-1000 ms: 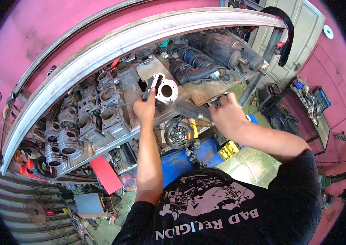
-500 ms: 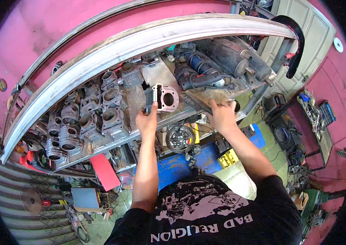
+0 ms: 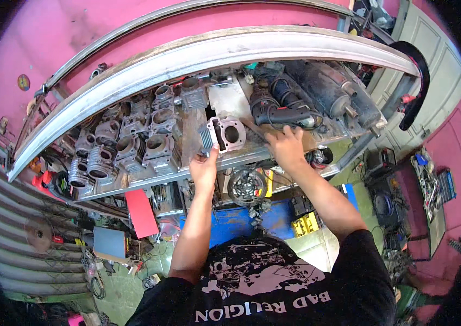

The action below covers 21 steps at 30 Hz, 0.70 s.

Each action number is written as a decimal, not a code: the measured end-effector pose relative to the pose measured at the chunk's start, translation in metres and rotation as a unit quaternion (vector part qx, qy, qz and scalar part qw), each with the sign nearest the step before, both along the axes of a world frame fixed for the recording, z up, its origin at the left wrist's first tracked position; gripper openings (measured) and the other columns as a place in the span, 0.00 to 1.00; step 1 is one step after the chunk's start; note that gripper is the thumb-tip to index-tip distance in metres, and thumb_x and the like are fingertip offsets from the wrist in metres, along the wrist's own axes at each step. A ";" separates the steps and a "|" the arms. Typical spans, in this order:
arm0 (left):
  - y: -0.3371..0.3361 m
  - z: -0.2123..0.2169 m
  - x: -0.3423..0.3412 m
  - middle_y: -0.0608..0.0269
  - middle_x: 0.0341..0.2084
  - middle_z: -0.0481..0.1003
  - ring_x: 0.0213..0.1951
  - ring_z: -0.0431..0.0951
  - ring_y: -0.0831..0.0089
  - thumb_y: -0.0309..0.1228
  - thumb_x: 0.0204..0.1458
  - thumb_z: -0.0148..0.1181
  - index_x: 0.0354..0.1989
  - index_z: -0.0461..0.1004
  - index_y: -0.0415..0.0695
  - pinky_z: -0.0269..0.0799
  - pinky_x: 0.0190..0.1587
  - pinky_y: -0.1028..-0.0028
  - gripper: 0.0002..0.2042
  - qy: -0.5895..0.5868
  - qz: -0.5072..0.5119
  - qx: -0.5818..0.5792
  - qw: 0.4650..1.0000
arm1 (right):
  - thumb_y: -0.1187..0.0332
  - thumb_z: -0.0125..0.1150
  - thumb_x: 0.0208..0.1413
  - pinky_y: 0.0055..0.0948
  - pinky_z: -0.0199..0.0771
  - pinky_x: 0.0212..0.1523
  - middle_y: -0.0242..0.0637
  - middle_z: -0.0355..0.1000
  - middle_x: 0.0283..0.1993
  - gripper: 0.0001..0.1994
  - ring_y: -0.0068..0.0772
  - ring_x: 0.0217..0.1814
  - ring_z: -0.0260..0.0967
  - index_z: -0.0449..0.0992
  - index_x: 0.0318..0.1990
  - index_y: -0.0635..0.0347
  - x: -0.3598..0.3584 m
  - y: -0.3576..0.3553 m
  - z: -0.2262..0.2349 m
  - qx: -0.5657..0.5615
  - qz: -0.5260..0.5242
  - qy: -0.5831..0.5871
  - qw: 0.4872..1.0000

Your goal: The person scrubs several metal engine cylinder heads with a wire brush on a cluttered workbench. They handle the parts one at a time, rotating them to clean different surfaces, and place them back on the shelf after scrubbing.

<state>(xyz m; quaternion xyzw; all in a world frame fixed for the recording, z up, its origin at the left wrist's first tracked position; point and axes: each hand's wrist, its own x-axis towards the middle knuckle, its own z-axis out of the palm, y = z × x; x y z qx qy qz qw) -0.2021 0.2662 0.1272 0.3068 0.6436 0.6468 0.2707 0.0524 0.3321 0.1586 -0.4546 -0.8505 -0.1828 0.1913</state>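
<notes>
A finned engine cylinder block (image 3: 223,136) stands near the front edge of the workbench, its pale machined face and round bore turned up. My left hand (image 3: 204,168) is closed on its near left corner, thumb on the face and fingers against the finned side. My right hand (image 3: 287,149) rests to the right of the block, fingers apart on a thin brown sheet (image 3: 309,142) at the bench edge. Part of that sheet is hidden under the hand. Just beyond the right fingertips lies a dark angle grinder (image 3: 282,116) with a red marking.
Several used cylinder blocks (image 3: 161,154) stand in rows at the left. Dark exhaust mufflers (image 3: 325,92) lie at the back right. A long pale rail (image 3: 187,51) arches over the far side. Below the bench are a round wheel hub (image 3: 246,187) and a yellow-topped battery (image 3: 305,224).
The view has shifted, so the bench sits a little farther right. My right fingers now lie flatter and more spread on the brown sheet, which looks lower. My left hand keeps its hold.
</notes>
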 end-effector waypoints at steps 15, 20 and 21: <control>-0.026 0.027 -0.010 0.52 0.24 0.81 0.26 0.79 0.63 0.47 0.45 0.81 0.31 0.79 0.33 0.75 0.35 0.62 0.26 0.179 0.062 -0.035 0.981 | 0.66 0.62 0.55 0.52 0.58 0.56 0.33 0.77 0.50 0.16 0.39 0.59 0.64 0.83 0.52 0.49 -0.043 0.041 -0.007 0.021 0.069 0.045 0.996; -0.038 0.068 -0.020 0.43 0.31 0.81 0.38 0.79 0.44 0.47 0.36 0.82 0.37 0.79 0.36 0.77 0.44 0.51 0.29 0.455 0.009 -0.012 0.891 | 0.64 0.80 0.42 0.51 0.56 0.67 0.38 0.68 0.73 0.51 0.47 0.67 0.61 0.60 0.78 0.37 -0.062 0.030 0.097 -0.208 0.301 0.132 0.921; -0.039 0.074 -0.025 0.43 0.32 0.80 0.41 0.78 0.46 0.50 0.34 0.81 0.42 0.79 0.36 0.76 0.47 0.53 0.33 0.504 -0.019 0.006 0.864 | 0.63 0.81 0.41 0.52 0.54 0.69 0.39 0.65 0.76 0.57 0.49 0.69 0.59 0.52 0.80 0.36 -0.071 0.041 0.103 -0.227 0.318 0.051 0.919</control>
